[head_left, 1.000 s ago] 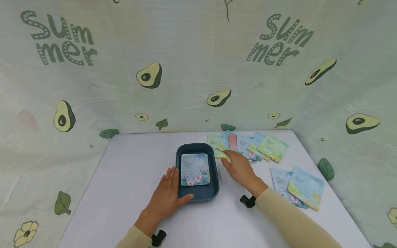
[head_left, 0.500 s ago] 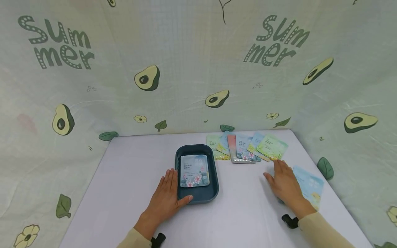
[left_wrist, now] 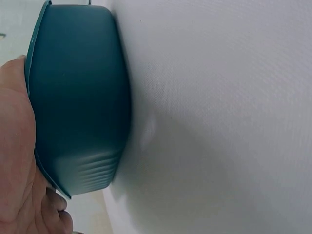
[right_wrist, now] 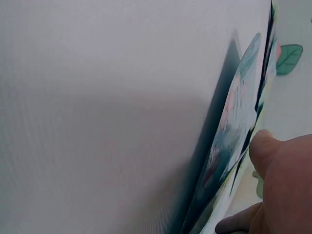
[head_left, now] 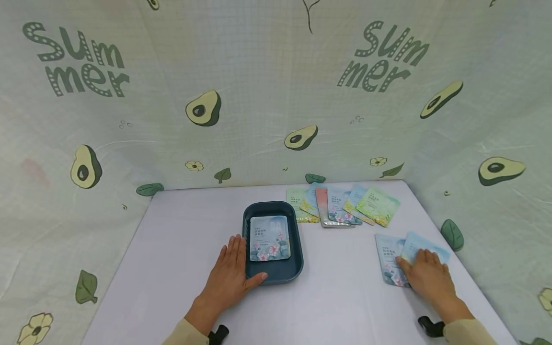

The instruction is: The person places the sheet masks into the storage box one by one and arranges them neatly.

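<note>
My left hand (head_left: 228, 268) lies with straight fingers along the left rim of a dark blue plastic tray (head_left: 280, 277), thumb over its near corner. Inside the tray is a pale blue sachet (head_left: 270, 238) with pink flowers. At the right, my right hand (head_left: 431, 278) rests over a light blue sachet (head_left: 415, 243), thumb toward its left edge and fingers across its face. That sachet overlaps a flowered blue sachet (head_left: 390, 254) below it. In the right wrist view the thumb (right_wrist: 265, 146) is right at the sachets' edges.
At the back right lies a fanned row of sachets: green (head_left: 297, 196), blue, a pink-and-silver one (head_left: 322, 201), a flowered blue one (head_left: 338, 203), and a green one (head_left: 379, 205) at its right end. A white-covered table (head_left: 185, 225) meets an avocado-print cloth (head_left: 254, 153) behind.
My right hand has moved from the back row to the right and nearer, onto the light blue sachet. My left hand stays at the tray.
</note>
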The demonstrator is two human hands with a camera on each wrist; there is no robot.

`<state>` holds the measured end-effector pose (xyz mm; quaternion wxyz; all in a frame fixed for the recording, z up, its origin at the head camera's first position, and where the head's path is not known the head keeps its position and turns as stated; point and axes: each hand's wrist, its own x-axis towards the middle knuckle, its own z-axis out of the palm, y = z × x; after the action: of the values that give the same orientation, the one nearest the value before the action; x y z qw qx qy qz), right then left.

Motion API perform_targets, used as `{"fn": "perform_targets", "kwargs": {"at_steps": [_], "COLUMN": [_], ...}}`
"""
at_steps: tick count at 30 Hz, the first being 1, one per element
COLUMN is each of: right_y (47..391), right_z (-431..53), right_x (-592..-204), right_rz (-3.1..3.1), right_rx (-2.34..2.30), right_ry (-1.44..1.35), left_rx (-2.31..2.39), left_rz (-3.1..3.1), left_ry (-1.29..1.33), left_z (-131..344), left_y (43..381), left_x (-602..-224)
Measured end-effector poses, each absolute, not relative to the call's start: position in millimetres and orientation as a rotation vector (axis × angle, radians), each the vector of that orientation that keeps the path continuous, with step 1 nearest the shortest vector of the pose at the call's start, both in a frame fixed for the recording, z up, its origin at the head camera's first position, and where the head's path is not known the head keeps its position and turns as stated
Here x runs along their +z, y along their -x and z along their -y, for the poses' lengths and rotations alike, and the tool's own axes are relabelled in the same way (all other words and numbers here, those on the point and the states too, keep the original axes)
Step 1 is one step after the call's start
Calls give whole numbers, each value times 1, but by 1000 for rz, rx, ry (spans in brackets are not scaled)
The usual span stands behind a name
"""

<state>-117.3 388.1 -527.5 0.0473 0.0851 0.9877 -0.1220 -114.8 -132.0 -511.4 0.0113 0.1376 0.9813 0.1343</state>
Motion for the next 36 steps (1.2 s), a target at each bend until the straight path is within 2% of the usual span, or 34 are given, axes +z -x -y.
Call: {"fn": "perform_targets", "kwargs": {"at_steps": [10, 27, 36], "right_y": [120, 116, 114], "right_z": [-343, -228, -204], "right_x": [-530, -528, -530], "right_rz": [-2994, -2896, -2854], "right_rx": [-356, -547, -552], "right_ry": [-43, 300, 520], "left_rx": [445, 480, 490], "left_rz": [-3054, -3042, -3036], "left_ry": [-442, -436, -435], "left_z": [132, 132, 132], "left_y": [114, 115, 114], "left_x": [-511, -513, -513]}}
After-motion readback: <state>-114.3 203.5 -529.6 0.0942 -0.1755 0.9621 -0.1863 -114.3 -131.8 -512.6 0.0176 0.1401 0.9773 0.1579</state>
